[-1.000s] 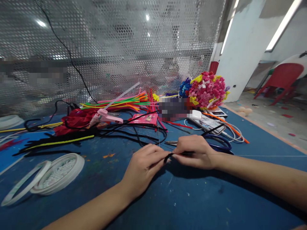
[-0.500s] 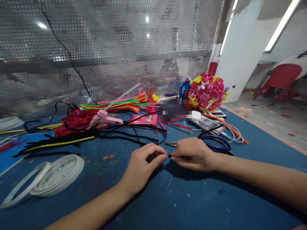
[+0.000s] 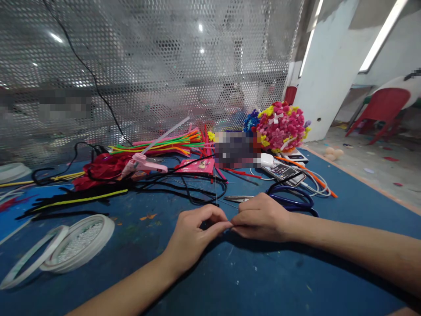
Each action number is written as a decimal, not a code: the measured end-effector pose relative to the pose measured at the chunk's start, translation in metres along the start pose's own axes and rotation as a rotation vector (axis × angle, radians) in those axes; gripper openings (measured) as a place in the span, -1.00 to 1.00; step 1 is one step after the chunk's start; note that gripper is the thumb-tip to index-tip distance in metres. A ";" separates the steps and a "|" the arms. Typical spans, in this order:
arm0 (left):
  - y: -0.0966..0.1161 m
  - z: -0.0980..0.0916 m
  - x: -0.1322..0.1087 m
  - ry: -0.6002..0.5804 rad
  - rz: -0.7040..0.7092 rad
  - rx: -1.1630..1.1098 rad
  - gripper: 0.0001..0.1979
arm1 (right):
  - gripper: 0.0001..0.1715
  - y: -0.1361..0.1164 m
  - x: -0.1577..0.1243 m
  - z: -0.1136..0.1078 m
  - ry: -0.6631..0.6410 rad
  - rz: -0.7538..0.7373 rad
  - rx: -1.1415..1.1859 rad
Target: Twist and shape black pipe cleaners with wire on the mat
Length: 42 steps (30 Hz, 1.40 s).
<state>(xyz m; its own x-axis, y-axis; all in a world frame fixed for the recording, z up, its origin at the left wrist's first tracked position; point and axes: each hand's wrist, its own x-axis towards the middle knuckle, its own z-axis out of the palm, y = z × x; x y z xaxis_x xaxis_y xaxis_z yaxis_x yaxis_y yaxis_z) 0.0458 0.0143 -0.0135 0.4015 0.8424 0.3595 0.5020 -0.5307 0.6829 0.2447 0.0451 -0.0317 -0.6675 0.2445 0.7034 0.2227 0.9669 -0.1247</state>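
Observation:
My left hand (image 3: 194,232) is closed in a pinch, its thumb and forefinger meeting the fingertips of my right hand (image 3: 263,218) low over the table. My right hand is closed too, fingers curled together. Between them is a short piece of black pipe cleaner, almost wholly covered by the fingertips. A thin upright wire or thread (image 3: 216,188) shows just behind my left hand. Scissors with dark blue handles (image 3: 292,197) lie behind my right hand, the blades partly hidden by it.
On the blue table (image 3: 263,281) are a round white container of pearly beads (image 3: 80,241), black pipe cleaners (image 3: 66,199), a pink glue gun (image 3: 144,163), coloured pipe cleaners (image 3: 164,144), a phone (image 3: 284,172) with cables and a pink flower bouquet (image 3: 283,127). A perforated metal panel (image 3: 164,66) stands behind.
Both hands have moved slightly down in view, and their fingertips have come closer together, covering the black piece that showed between them. The view has shifted a little.

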 end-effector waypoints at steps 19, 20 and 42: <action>0.006 0.000 0.004 -0.195 -0.018 0.103 -0.69 | -0.82 -0.001 0.003 -0.008 0.097 -0.008 -0.016; 0.008 0.000 0.005 -0.233 -0.057 0.050 -0.66 | -0.81 0.000 0.003 -0.010 0.083 -0.107 -0.123; 0.004 0.000 0.009 -0.245 -0.212 -0.205 -0.69 | -0.68 -0.001 0.005 -0.008 0.093 -0.086 -0.112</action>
<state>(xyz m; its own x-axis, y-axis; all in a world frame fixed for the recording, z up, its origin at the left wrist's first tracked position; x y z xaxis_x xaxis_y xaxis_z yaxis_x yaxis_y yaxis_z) 0.0515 0.0200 -0.0078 0.4888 0.8709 0.0505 0.4402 -0.2963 0.8476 0.2472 0.0448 -0.0228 -0.6198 0.1480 0.7706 0.2489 0.9684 0.0142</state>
